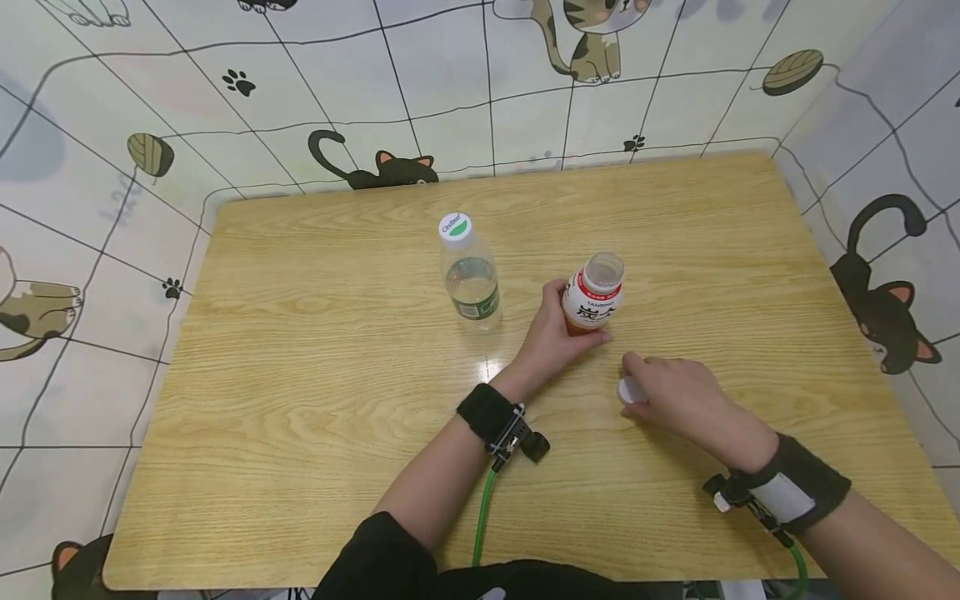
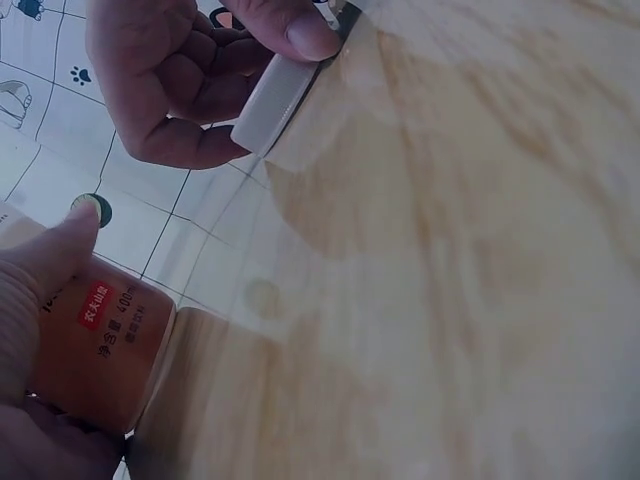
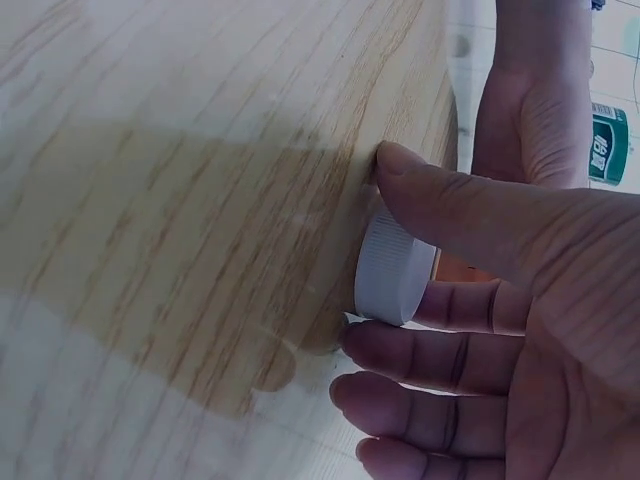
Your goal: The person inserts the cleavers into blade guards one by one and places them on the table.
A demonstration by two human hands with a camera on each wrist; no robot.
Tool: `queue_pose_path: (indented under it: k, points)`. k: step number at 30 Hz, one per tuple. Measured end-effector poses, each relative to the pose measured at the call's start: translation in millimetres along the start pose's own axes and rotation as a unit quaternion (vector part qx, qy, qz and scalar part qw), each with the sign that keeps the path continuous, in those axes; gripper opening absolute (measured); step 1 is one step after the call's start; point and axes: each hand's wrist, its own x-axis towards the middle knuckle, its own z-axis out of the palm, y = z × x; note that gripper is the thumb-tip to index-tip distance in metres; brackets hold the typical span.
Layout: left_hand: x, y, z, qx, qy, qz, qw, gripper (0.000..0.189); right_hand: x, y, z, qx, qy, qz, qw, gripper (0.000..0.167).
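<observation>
My left hand (image 1: 551, 340) grips a bottle (image 1: 592, 302) with a white and red label low on its body. The bottle stands on the table with its mouth uncapped, and amber liquid shows near its base. To the right and nearer to me, my right hand (image 1: 681, 398) pinches a white bottle cap (image 1: 632, 390) between thumb and fingers, at the tabletop. The right wrist view shows the ribbed side of that cap (image 3: 390, 265). In the left wrist view the bottle (image 2: 105, 325) is at lower left, partly covered by the left hand.
A clear water bottle (image 1: 472, 287) with a white cap and green label stands left of the labelled bottle. The wooden table (image 1: 300, 333) meets cat-patterned walls (image 1: 435, 92) at the back and sides. Green cables (image 1: 483, 517) run from both wrist straps.
</observation>
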Motion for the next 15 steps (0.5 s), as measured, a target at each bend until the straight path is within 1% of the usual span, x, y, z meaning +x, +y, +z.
queue_pose_path:
  k: [4,8,15]
  points:
    - [-2.3,1.6,-2.3,-0.002,0.003,0.001,1.0000,0.089,0.7,-1.5,-0.1,-0.002,-0.008,0.003,1.0000,0.049]
    - [-6.2,6.5,-5.9,0.003,0.010,0.000,0.9999,0.094,1.5,-2.0,-0.4,-0.002,-0.019,0.007,0.9998,0.049]
    - [-17.1,13.0,-14.4,0.058,0.021,-0.009,0.9981,0.101,1.4,-2.3,-2.8,0.005,-0.026,0.009,0.9996,0.049]
